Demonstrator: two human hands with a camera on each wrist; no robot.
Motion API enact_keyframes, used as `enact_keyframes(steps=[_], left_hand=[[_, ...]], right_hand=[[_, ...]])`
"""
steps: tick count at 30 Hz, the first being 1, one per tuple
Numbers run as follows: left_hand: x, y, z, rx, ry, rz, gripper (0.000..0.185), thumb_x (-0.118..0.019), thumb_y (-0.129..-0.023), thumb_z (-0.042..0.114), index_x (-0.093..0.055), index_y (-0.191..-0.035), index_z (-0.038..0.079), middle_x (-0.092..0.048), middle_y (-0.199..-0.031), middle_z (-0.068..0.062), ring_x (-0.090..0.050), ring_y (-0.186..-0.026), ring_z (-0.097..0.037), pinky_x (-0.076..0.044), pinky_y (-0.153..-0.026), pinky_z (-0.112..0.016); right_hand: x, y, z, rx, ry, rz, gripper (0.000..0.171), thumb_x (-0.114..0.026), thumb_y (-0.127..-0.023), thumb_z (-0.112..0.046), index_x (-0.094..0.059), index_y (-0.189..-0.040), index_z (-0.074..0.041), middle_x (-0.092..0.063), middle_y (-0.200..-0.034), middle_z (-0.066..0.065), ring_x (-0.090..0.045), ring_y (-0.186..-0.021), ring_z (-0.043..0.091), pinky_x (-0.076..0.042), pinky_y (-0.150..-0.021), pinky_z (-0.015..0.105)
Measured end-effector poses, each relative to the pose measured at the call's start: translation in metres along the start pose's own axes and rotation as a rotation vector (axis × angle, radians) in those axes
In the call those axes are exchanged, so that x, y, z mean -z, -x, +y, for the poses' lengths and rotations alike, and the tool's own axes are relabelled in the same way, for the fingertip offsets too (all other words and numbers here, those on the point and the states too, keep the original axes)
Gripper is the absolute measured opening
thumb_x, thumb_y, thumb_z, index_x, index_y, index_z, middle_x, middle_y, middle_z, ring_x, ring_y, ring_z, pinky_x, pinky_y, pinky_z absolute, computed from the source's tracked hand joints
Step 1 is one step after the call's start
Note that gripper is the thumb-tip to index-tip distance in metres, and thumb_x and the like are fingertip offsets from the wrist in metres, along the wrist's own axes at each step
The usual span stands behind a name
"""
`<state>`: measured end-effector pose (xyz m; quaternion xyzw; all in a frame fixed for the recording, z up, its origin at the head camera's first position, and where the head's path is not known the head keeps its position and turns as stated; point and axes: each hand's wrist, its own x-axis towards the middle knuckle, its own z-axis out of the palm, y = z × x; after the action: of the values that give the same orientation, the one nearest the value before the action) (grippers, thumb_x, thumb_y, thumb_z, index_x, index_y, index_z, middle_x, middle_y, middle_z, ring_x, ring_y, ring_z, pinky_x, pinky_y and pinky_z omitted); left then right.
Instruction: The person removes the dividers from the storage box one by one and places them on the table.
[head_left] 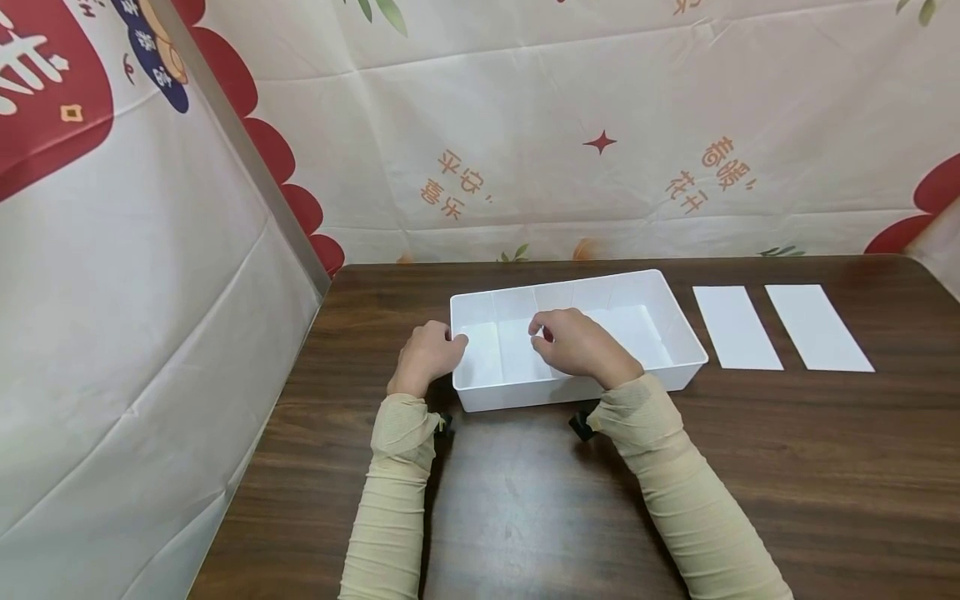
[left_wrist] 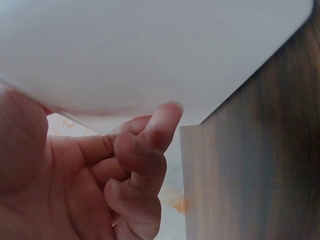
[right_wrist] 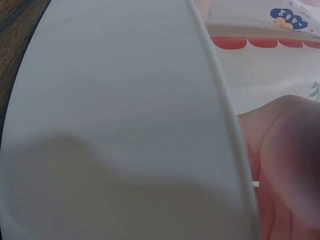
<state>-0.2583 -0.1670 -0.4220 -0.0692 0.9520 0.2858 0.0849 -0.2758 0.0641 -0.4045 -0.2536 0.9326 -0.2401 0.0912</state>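
A long white plastic box (head_left: 577, 392) sits on the table, its inside crossed by faint lines. At its left end my left hand (head_left: 429, 357) grips the end wall, the thumb over the rim. In the left wrist view the curled fingers (left_wrist: 145, 155) lie on the outer side of the white wall (left_wrist: 125, 55). My right hand (head_left: 581, 346) is over the box's middle, fingers bent and thumb and index tips close together. A sliver of white shows by those tips; I cannot tell whether they pinch it. In the right wrist view the box's side wall (right_wrist: 120, 100) hides the fingertips.
Two white rectangular sheets (head_left: 737, 327) (head_left: 819, 327) lie side by side to the right of the box. The dark wooden table (head_left: 510, 517) ends at a printed cloth (head_left: 525, 150) behind, with another white cloth (head_left: 150, 333) along the left.
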Motion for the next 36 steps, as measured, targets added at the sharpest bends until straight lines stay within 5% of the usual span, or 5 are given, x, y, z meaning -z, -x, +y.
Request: enact_keyframes(steps=[16, 36], left_hand=[[-0.0020, -0.0009, -0.0009, -0.001, -0.009, 0.008, 0.033, -0.049, -0.095, 0.034, -0.058, -0.076, 0.008, -0.053, -0.072, -0.006, -0.051, -0.065, -0.022, -0.039, -0.057, -0.035], [-0.0013, -0.0007, -0.0002, 0.018, -0.008, -0.003, 0.034, -0.049, -0.097, 0.035, -0.061, -0.083, 0.007, -0.056, -0.077, -0.009, -0.053, -0.068, -0.023, -0.040, -0.058, -0.034]], right_hand=[[-0.0033, -0.0017, 0.0017, -0.012, 0.004, 0.015, 0.025, -0.054, -0.094, -0.009, -0.069, -0.112, 0.000, -0.057, -0.075, 0.006, -0.048, -0.065, 0.018, -0.041, -0.062, 0.032], [-0.0090, -0.0046, 0.0012, -0.017, 0.081, 0.077, 0.025, -0.054, -0.090, -0.009, -0.070, -0.108, -0.001, -0.067, -0.085, 0.009, -0.056, -0.072, 0.022, -0.049, -0.068, 0.040]])
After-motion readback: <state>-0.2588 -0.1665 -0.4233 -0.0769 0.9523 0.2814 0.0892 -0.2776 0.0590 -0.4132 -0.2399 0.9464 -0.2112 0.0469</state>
